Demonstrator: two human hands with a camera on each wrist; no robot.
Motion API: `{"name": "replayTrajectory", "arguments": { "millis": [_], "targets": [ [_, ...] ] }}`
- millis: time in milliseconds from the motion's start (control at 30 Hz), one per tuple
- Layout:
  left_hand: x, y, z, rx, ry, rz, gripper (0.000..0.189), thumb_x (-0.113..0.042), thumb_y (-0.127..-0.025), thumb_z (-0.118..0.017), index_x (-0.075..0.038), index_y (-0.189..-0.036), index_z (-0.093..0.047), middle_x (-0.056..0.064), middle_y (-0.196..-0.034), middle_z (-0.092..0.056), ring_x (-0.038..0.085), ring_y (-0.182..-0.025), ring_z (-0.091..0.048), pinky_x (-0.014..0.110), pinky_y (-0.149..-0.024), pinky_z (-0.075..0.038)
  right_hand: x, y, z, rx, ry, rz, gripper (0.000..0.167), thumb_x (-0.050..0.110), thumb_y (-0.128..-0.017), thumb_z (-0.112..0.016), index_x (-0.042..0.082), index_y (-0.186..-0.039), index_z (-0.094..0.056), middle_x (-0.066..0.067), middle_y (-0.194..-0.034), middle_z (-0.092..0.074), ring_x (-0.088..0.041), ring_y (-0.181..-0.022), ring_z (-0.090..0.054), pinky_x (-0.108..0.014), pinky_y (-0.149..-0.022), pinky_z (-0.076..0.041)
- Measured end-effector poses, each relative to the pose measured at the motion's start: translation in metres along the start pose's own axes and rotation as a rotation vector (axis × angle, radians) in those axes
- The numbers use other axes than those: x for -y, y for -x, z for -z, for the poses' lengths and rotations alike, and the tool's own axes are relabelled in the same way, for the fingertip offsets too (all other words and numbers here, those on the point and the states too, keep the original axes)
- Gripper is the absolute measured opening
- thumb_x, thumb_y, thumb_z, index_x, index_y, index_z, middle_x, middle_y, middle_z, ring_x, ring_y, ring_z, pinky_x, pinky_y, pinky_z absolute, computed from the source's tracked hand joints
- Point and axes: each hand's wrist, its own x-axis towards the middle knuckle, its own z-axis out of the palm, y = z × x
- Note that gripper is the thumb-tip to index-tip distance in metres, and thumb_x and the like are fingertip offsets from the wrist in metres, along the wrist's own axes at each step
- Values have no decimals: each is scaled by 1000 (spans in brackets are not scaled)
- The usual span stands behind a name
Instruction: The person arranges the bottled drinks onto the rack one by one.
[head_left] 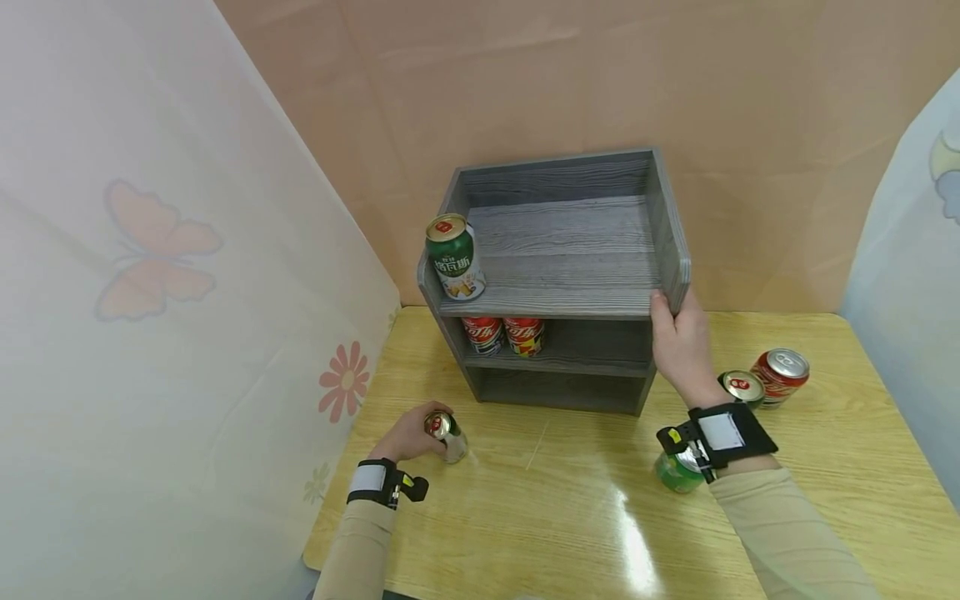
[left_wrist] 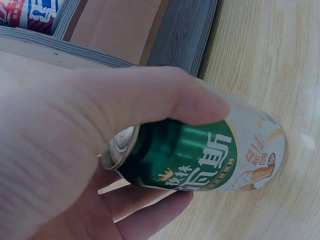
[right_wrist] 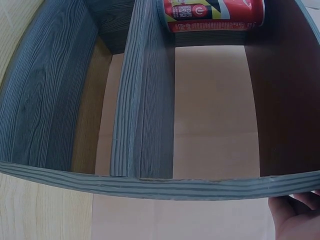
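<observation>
My left hand [head_left: 408, 435] grips a green-and-white drink can [left_wrist: 205, 155] on the table, left of the shelf's front. In the left wrist view the thumb lies along one side of the can and fingers wrap the other. With my right hand [head_left: 684, 346] I hold the right side panel of the grey wooden shelf [head_left: 555, 283], thumb at its front edge; in the right wrist view only part of this hand shows at the lower right. A matching green-and-white can [head_left: 456, 260] stands on the shelf's top level, at the left end.
Two red cans [head_left: 523, 335] stand on the middle level, left side. Right of the shelf are a red can [head_left: 780, 377], a dark green can [head_left: 742, 387] and a green can [head_left: 678, 472] partly behind my right wrist. A patterned wall [head_left: 345, 375] borders the table's left.
</observation>
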Motion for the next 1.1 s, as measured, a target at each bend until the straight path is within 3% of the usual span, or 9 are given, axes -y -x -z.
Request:
{"name": "replayTrajectory", "arguments": {
  "millis": [300,467,733,1100],
  "targets": [
    [-1,1,-1,-33,-16,25,65,-1,-69,-87,-9,-129,-63,4,-109,-65,21,-94,-61,42,-81,-51,-1,0,0,6,-9,2,53,28,-110,-39,-2,-153,-34,-26,-153,-40,-41,-141,-36,-61,-111,-28],
    [-5,1,2,-78,20,37,63,-4,-70,-86,-11,-128,-64,3,-106,-67,20,-90,-61,40,-79,-50,-1,0,0,7,-12,2,53,30,-110,-40,-3,-152,-35,-26,-152,-41,-40,-141,-36,-60,-111,-29],
    [-15,1,8,-138,13,53,60,-19,-73,-88,-13,-128,-65,3,-104,-67,18,-88,-62,36,-76,-53,-1,-1,0,11,-10,5,53,29,-110,-39,-1,-153,-34,-26,-153,-40,-41,-141,-36,-61,-112,-27],
    [-44,0,14,-154,-22,-39,55,-24,-73,-88,-12,-123,-69,-2,-94,-69,16,-78,-61,34,-66,-51,-2,-1,1,17,-22,0,53,29,-110,-38,-1,-154,-33,-26,-153,-39,-42,-141,-35,-62,-112,-27]
  ]
}}
